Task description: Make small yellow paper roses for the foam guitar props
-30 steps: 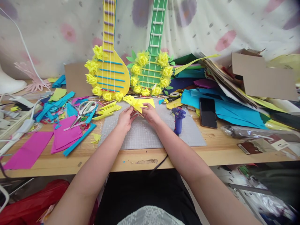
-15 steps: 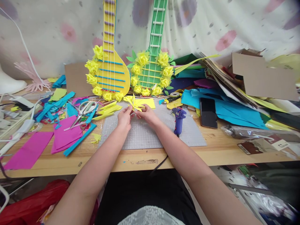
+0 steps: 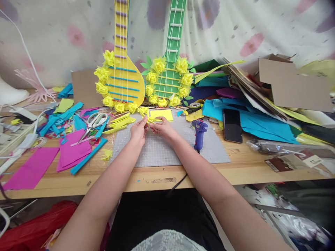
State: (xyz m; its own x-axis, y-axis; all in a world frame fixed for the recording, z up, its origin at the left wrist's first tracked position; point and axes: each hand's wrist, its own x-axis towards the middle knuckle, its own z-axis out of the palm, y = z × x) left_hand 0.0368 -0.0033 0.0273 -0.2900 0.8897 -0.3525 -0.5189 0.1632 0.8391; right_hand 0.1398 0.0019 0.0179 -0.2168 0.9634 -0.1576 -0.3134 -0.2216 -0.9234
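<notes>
Both my hands meet over the back of a grey cutting mat. My left hand pinches a yellow paper flower with narrow petals. From the other side, my right hand has its fingers closed on the petals. The fingers partly hide the flower's lower part. Just behind it lies a flat yellow paper sheet. Folded yellow paper strips lie left of my left hand. A blue glue gun stands on the mat to the right.
Yellow and green paper guitars with yellow roses lean at the back. White-handled scissors, magenta sheets and blue scraps lie left. A phone, blue paper and cardboard are on the right.
The flower's petals, spread upward and outward before, are now gathered lower and closer between my fingers. My hands stay in nearly the same place.
</notes>
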